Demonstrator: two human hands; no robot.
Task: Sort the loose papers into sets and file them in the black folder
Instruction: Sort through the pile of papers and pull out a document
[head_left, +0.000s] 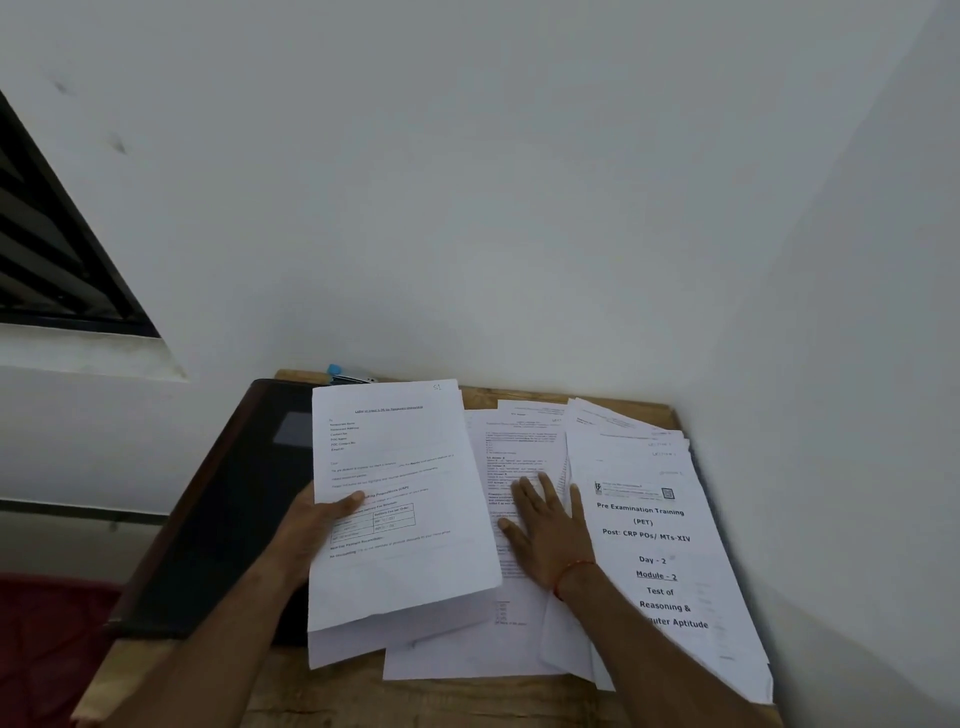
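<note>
Across the wooden desk (322, 691) the black folder (223, 509) lies flat on the left, and loose papers (665, 545) fan out on the right. Now the left hand (306, 525) grips a set of sheets (400, 493) by its left edge, thumb on top, overlapping the folder. Meanwhile the right hand (545, 530) presses flat, fingers spread, on the middle pile (519, 447).

The papers (405, 571) are white with black print, and the folder (223, 509) at left is black with a grey patch. The table (322, 691) under them is light brown wood grain. A thread (571, 570) at right is red, a cap (334, 370) at the far edge blue, and cloth (41, 639) near left dark red.
</note>
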